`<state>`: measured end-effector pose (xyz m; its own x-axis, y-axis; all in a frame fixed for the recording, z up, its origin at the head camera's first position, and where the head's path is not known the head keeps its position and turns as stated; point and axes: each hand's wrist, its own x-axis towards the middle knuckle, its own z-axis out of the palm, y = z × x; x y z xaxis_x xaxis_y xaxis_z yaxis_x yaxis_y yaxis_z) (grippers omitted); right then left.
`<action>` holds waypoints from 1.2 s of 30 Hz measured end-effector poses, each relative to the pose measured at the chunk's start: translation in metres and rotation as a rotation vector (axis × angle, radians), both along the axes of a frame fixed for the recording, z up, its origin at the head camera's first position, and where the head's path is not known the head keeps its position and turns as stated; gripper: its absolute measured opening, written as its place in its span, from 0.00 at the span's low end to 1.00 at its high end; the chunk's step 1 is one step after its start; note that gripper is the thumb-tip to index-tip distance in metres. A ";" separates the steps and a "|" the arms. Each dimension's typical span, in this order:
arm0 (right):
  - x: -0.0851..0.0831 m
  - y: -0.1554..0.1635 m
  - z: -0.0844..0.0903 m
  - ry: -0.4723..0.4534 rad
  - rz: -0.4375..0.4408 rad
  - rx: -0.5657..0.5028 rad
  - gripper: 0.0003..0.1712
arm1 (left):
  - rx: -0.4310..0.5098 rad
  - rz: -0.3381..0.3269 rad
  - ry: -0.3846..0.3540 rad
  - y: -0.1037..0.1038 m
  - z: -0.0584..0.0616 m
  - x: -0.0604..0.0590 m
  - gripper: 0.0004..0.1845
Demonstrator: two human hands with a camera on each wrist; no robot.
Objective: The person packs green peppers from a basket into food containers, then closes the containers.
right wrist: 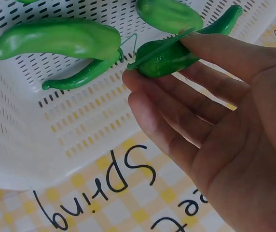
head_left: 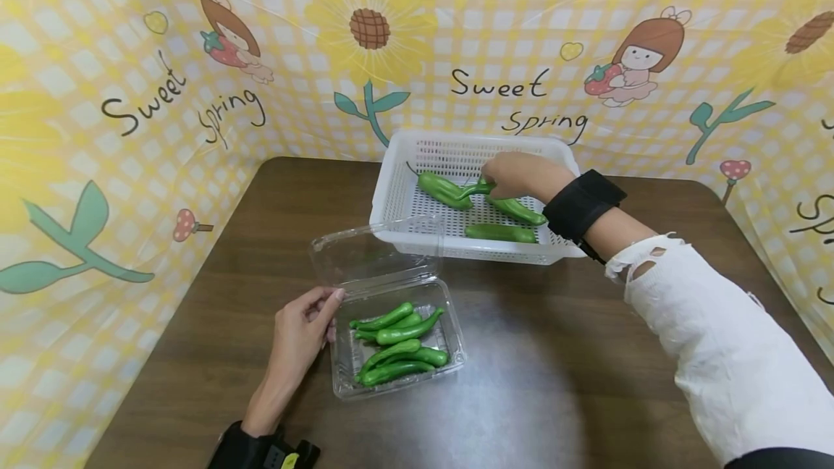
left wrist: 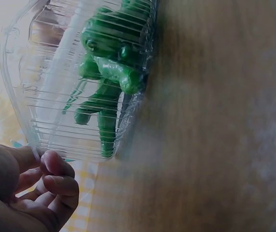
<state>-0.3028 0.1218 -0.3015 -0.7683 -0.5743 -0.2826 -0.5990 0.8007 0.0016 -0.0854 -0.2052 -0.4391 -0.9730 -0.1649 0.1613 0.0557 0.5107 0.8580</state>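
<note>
Three peppers (head_left: pixel 500 232) in basket (head_left: pixel 397 194) (one pinched) | five in clamshell (head_left: pixel 456 342)

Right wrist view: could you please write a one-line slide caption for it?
Right hand pinches a green pepper by its stem above the white slotted basket.

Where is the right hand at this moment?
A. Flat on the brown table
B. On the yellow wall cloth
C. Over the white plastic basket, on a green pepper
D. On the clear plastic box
C: the right hand is inside the white slotted plastic basket, its fingers pinching a green pepper.
</note>
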 end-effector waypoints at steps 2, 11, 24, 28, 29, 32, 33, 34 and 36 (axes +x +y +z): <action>0.003 0.004 0.002 0.003 0.004 -0.015 0.08 | 0.005 0.000 -0.003 0.000 0.000 0.000 0.12; 0.020 0.017 0.014 0.039 0.017 -0.096 0.10 | 0.010 0.001 -0.013 0.001 0.000 0.000 0.13; 0.050 0.031 0.022 0.140 0.058 -0.242 0.10 | 0.004 0.007 -0.017 0.001 0.000 0.000 0.13; 0.061 0.033 0.021 0.162 0.075 -0.264 0.11 | 0.004 0.010 -0.015 0.002 -0.001 0.000 0.13; 0.065 0.032 0.021 0.166 0.081 -0.271 0.11 | 0.004 0.010 -0.016 0.002 -0.001 0.000 0.13; 0.076 0.032 0.021 0.174 0.092 -0.281 0.12 | 0.006 0.007 -0.015 0.002 -0.001 0.000 0.13; 0.080 0.031 0.020 0.171 0.098 -0.286 0.13 | 0.005 0.005 -0.012 0.002 -0.001 0.000 0.13; 0.084 0.031 0.021 0.172 0.103 -0.294 0.13 | 0.006 0.002 -0.010 0.002 -0.001 0.000 0.13; 0.091 0.029 0.020 0.180 0.125 -0.313 0.12 | 0.008 0.000 -0.005 0.001 -0.001 -0.001 0.12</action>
